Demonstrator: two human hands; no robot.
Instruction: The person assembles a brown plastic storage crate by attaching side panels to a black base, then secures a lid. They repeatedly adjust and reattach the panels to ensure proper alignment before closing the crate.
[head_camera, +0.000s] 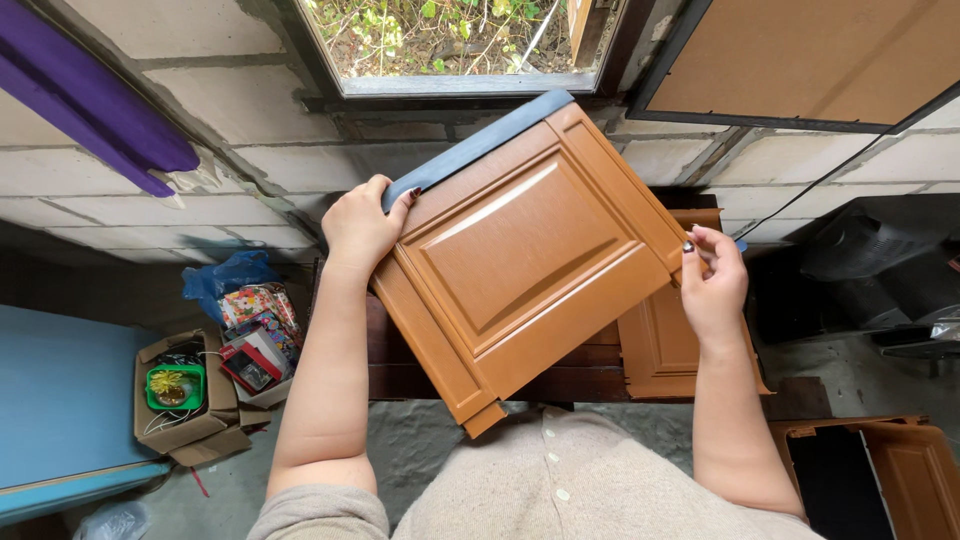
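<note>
An orange-brown cabinet door panel (520, 255) is held tilted below the window (455, 45), gripped at its upper-left edge by the left hand (362, 225) and pinched at its right edge by the right hand (712, 280).

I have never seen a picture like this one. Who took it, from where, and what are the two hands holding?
There is one picture, taken by a camera worn on a person's head, looking down at their own arms. No machine is involved. The left hand grips the upper left edge of an orange-brown cabinet door, beside a blue strip along its top edge. The right hand pinches the door's right corner. A second similar door lies underneath on a dark table. On the floor to the left stands a cardboard box with small items.
</note>
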